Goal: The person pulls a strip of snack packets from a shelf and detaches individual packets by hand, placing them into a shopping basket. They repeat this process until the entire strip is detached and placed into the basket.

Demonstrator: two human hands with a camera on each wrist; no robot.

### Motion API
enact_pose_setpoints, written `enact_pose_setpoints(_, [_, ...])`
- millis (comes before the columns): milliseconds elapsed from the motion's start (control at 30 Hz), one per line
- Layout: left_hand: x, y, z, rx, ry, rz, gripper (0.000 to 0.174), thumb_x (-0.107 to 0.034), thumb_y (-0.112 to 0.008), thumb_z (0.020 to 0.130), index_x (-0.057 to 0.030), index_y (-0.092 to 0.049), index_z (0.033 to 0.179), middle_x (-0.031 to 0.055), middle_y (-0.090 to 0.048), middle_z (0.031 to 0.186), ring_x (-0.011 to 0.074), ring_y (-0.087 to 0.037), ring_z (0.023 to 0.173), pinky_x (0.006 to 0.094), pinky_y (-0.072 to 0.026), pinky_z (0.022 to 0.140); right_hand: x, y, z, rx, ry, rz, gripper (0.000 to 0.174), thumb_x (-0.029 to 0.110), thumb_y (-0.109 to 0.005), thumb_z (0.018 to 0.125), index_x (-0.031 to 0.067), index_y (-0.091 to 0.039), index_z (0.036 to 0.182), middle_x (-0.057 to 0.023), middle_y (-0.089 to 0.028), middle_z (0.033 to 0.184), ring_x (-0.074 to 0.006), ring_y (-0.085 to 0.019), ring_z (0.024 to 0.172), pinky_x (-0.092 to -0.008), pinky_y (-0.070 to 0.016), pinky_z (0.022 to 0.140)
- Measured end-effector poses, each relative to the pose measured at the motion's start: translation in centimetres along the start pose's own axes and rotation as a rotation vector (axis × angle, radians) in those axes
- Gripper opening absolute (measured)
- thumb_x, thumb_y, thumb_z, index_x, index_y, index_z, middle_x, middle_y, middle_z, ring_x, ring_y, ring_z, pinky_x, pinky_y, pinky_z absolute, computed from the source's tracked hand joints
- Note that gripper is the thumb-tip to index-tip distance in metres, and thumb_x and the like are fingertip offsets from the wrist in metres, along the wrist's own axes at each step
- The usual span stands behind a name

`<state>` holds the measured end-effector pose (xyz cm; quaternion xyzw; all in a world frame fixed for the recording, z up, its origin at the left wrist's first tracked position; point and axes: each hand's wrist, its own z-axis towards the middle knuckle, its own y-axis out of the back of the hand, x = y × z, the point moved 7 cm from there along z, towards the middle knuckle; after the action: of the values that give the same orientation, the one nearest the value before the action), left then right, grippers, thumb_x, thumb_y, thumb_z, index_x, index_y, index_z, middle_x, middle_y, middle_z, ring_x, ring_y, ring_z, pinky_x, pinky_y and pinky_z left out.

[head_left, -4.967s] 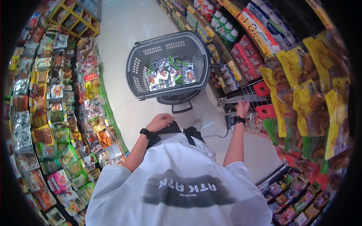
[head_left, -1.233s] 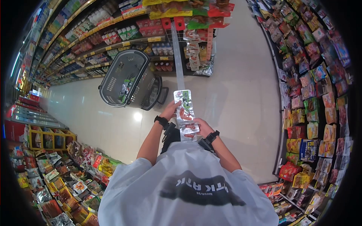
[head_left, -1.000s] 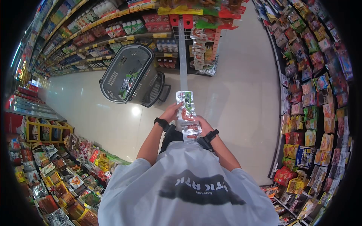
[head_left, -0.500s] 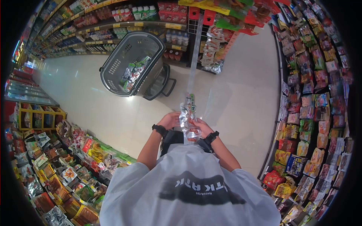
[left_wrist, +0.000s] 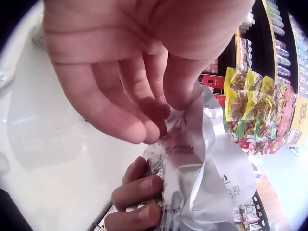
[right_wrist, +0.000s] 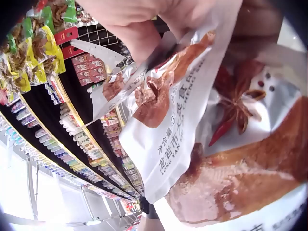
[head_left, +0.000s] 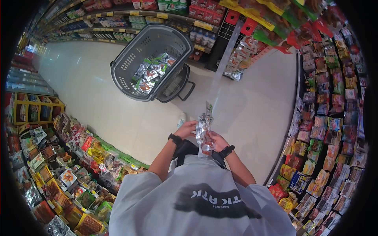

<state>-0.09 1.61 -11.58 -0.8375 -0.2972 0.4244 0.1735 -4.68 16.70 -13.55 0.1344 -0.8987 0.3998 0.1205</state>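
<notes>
A strip of silver snack packets (head_left: 204, 131) is held up in front of my chest by both hands. My left hand (head_left: 192, 128) pinches its upper left side; in the left wrist view, the left hand (left_wrist: 161, 113) has its fingertips on the crinkled silver foil (left_wrist: 207, 163). My right hand (head_left: 213, 138) grips the lower part of the strip. In the right wrist view, the right hand (right_wrist: 144, 26) has its fingers curled over the top of a packet (right_wrist: 226, 159) printed with red meat and star anise. The strip looks bunched and folded.
A grey wheeled shopping basket (head_left: 130, 74) stands on the pale aisle floor ahead to the left, with several similar packets (head_left: 151, 70) inside. Snack shelves line both sides (head_left: 71, 173) (head_left: 327, 118). A hanging rack (head_left: 240, 55) of packets is ahead on the right.
Five seconds ago my right hand was at the hanging rack. Over the last second the long flat strip has been gathered shorter between my hands, and the view has swung towards the basket.
</notes>
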Motion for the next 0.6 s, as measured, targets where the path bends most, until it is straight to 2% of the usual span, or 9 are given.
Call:
enact_pose_setpoints(33, [-0.4, 0.1, 0.1, -0.005, -0.003, 0.016, 0.023, -0.009, -0.049, 0.091, -0.003, -0.054, 0.112, 0.0049, -0.058, 0.106, 0.0178, -0.058, 0.097, 0.0366, -0.0493, 0.085, 0.2, -0.3, 0.0, -0.004, 0.005, 0.009, 0.027, 0.025, -0.043, 0.096, 0.0061, -0.049, 0.116, -0.0055, -0.058, 0.101, -0.0149, -0.06, 0.085, -0.0314, -0.0526, 0.076])
enact_pose_setpoints(67, [-0.3, 0.7, 0.5, -0.01, 0.0, 0.032, 0.025, -0.009, -0.049, 0.09, -0.0028, -0.055, 0.113, 0.0049, -0.059, 0.107, 0.018, -0.058, 0.098, 0.0366, -0.0486, 0.085, 0.3, -0.7, 0.1, 0.072, -0.018, 0.037, 0.026, 0.025, -0.044, 0.096, 0.0068, -0.05, 0.114, -0.0043, -0.059, 0.098, -0.0142, -0.061, 0.082, -0.0304, -0.0529, 0.074])
enact_pose_setpoints(167, [-0.5, 2.0, 1.6, 0.001, -0.029, 0.081, 0.025, -0.009, -0.05, 0.089, -0.0027, -0.057, 0.113, 0.0049, -0.06, 0.106, 0.0169, -0.058, 0.097, 0.035, -0.0491, 0.084, 0.5, -1.1, 0.7, -0.017, 0.004, 0.07, 0.025, 0.025, -0.044, 0.096, 0.0075, -0.051, 0.113, -0.0036, -0.059, 0.097, -0.0125, -0.059, 0.076, -0.0277, -0.0523, 0.069])
enact_pose_setpoints(267, [-1.6, 2.3, 2.0, 0.0, -0.029, 0.136, 0.024, -0.009, -0.049, 0.089, -0.0023, -0.059, 0.11, 0.0048, -0.062, 0.102, 0.0153, -0.06, 0.093, 0.0325, -0.0503, 0.081, 0.9, -1.9, 1.0, -0.068, -0.006, 0.087, 0.024, 0.02, -0.049, 0.095, 0.0069, -0.051, 0.114, -0.0042, -0.057, 0.093, -0.0106, -0.053, 0.066, -0.0247, -0.0466, 0.055])
enact_pose_setpoints(367, [-2.3, 3.1, 2.6, 0.018, -0.083, 0.196, 0.023, -0.01, -0.049, 0.09, -0.0029, -0.061, 0.108, 0.0038, -0.063, 0.097, 0.0137, -0.061, 0.088, 0.0301, -0.0512, 0.077, 1.9, -3.3, 0.6, -0.238, -0.029, -0.004, 0.026, 0.022, -0.049, 0.094, 0.0076, -0.051, 0.115, -0.0033, -0.057, 0.093, -0.0105, -0.054, 0.067, -0.0247, -0.0468, 0.056])
enact_pose_setpoints(467, [-2.2, 3.9, 3.3, 0.007, -0.093, 0.23, 0.022, -0.01, -0.048, 0.089, -0.0029, -0.061, 0.105, 0.0024, -0.063, 0.092, 0.0119, -0.06, 0.082, 0.0273, -0.0505, 0.072, 1.8, -3.4, 1.8, -0.141, 0.019, 0.053, 0.028, 0.025, -0.051, 0.093, 0.0082, -0.051, 0.116, -0.0019, -0.057, 0.095, -0.0107, -0.054, 0.071, -0.0259, -0.0477, 0.059])
enact_pose_setpoints(567, [-2.7, 5.0, 3.6, -0.004, -0.163, 0.43, 0.02, -0.009, -0.048, 0.088, -0.0026, -0.061, 0.102, 0.0015, -0.062, 0.086, 0.0103, -0.058, 0.076, 0.0255, -0.0487, 0.068, 1.7, -3.9, 2.3, -0.171, -0.05, 0.007, 0.028, 0.023, -0.046, 0.096, 0.0115, -0.05, 0.121, -0.0011, -0.058, 0.103, -0.013, -0.058, 0.087, -0.0288, -0.0512, 0.073])
enact_pose_setpoints(600, [-2.5, 5.6, 4.1, 0.014, -0.175, 0.453, 0.019, -0.009, -0.048, 0.088, -0.0025, -0.061, 0.101, 0.0014, -0.061, 0.084, 0.01, -0.058, 0.075, 0.0253, -0.0483, 0.068, 1.7, -3.9, 2.7, -0.172, -0.032, 0.011, 0.029, 0.023, -0.047, 0.095, 0.0112, -0.05, 0.121, -0.001, -0.058, 0.104, -0.0131, -0.058, 0.087, -0.0293, -0.0512, 0.073])
